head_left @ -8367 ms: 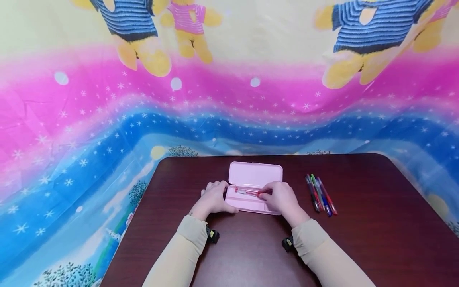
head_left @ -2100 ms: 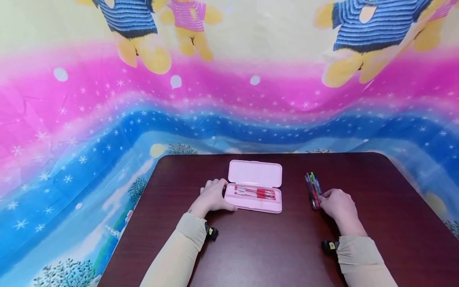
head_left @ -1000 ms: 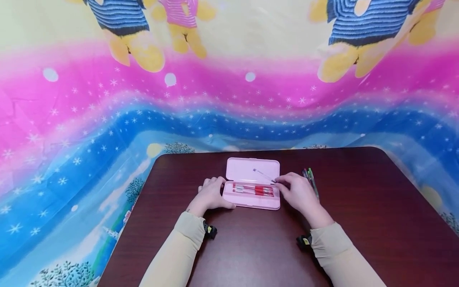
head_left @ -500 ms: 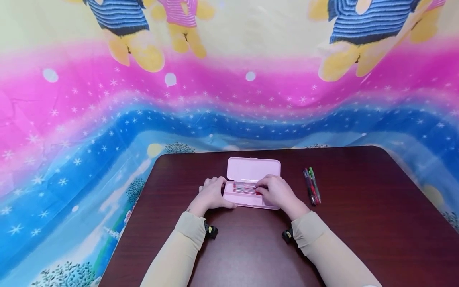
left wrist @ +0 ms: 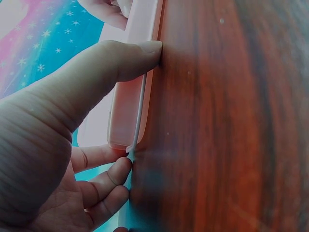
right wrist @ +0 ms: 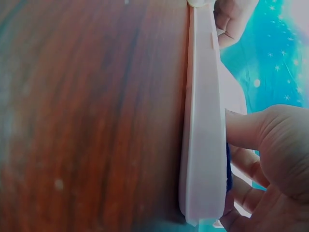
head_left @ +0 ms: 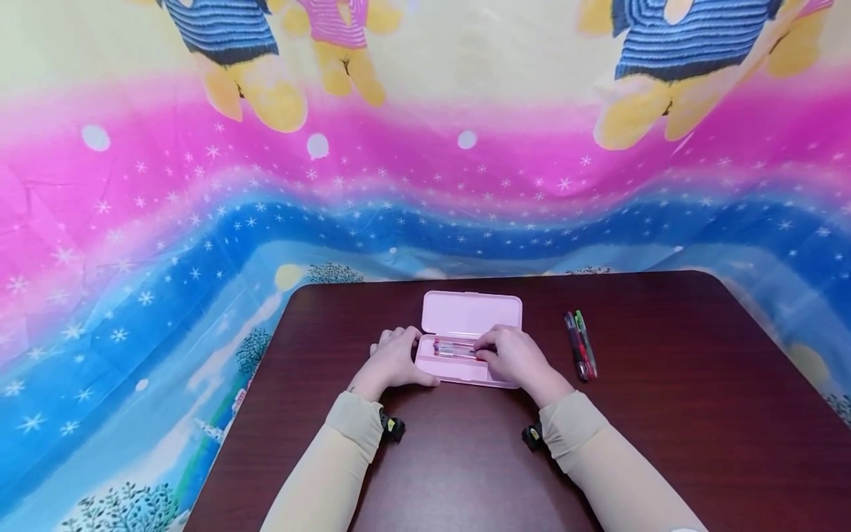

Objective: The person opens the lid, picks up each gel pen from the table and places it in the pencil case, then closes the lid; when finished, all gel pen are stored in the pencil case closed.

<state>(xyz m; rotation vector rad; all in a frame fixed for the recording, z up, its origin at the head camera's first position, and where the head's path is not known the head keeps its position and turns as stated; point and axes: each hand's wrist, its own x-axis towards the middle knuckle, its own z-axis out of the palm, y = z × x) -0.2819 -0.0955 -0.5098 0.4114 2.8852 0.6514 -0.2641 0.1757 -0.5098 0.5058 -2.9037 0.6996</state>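
Two hands at work: both rest at the near half of an open pencil case, one at each end.
Surface: dark red-brown wood grain (head_left: 465, 458); smooth, so I judge a light case will slide on it unless braced.
Left hand (head_left: 392, 366): braces the left end of the case; thumb lies along the front wall, fingers (left wrist: 104, 186) curl round the end corner, clamped on the case.
Right hand (head_left: 517, 360): lies over the right part of the tray; thumb presses the front wall in the wrist view, fingers (right wrist: 246, 164) bend down onto the pens inside. A dark blue edge shows beneath them, but whether they pinch a pen I cannot tell.
Pencil case (head_left: 459, 369): pink plastic, thin-walled, centre of surface, lid (head_left: 472, 316) laid back flat on the far side. Judged light, stiff, a little slick; hinge is the weak point. Best hold: across the short end walls, not by the lid.
Pens in tray (head_left: 453, 347): red and clear barrels, lying lengthwise. Judged light, rigid, prone to roll; take at mid-barrel.
Loose pens (head_left: 581, 353): a few, side by side, right of the case, well apart from it.
Backdrop (head_left: 425, 185): bright printed cloth behind the surface.
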